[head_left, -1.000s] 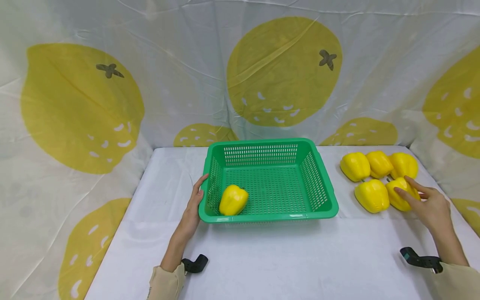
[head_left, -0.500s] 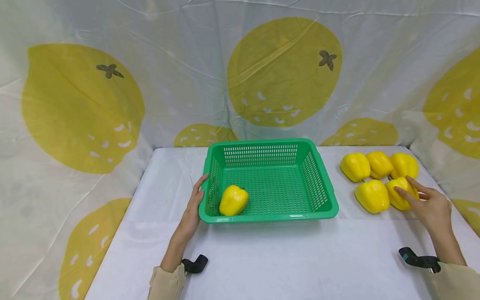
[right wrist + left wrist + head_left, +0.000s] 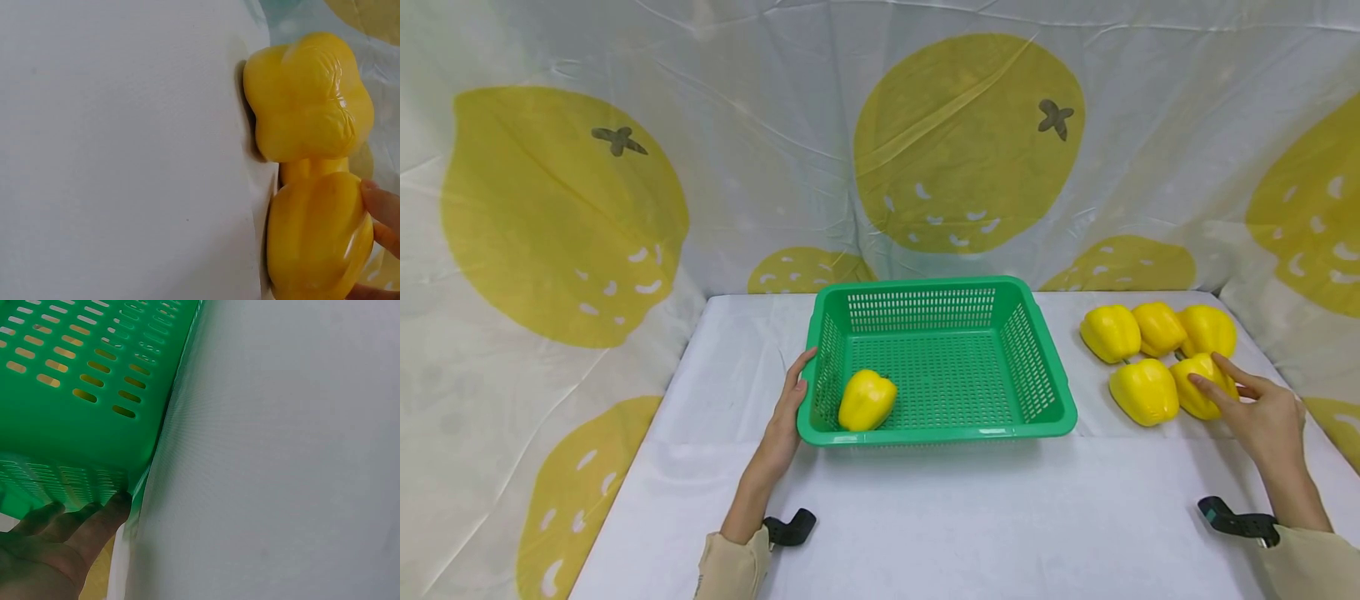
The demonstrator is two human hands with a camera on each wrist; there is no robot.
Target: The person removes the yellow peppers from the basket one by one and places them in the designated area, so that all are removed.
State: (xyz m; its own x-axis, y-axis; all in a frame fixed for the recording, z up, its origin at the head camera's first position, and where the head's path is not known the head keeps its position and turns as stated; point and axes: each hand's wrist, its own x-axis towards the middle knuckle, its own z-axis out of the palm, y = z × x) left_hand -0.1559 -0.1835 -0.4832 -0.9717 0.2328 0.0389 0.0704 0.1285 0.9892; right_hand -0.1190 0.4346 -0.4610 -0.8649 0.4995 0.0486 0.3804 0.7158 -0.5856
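A green slotted plastic basket (image 3: 936, 432) stands mid-table with one yellow bell pepper (image 3: 867, 401) in its near left corner. My left hand (image 3: 782, 421) rests against the basket's left side. In the left wrist view, its straight fingers (image 3: 100, 528) touch the outer wall. Over on the right, my right hand (image 3: 1262, 414) holds a yellow bell pepper (image 3: 1202, 392) at the right end of the front row, thumb and fingers on its top and right side. The right wrist view shows fingertips (image 3: 370, 185) on this pepper (image 3: 315, 240).
Beside the held pepper lies another bell pepper (image 3: 1145, 392), close against it. Behind them sit a left pepper (image 3: 1110, 333), a middle pepper (image 3: 1159, 327) and a right pepper (image 3: 1207, 331). A lemon-print cloth (image 3: 760, 150) hangs behind the white-covered table (image 3: 970, 517).
The right hand has shifted very slightly left, and the pepper in it has tilted or moved a little. The left hand and basket have stayed in place.
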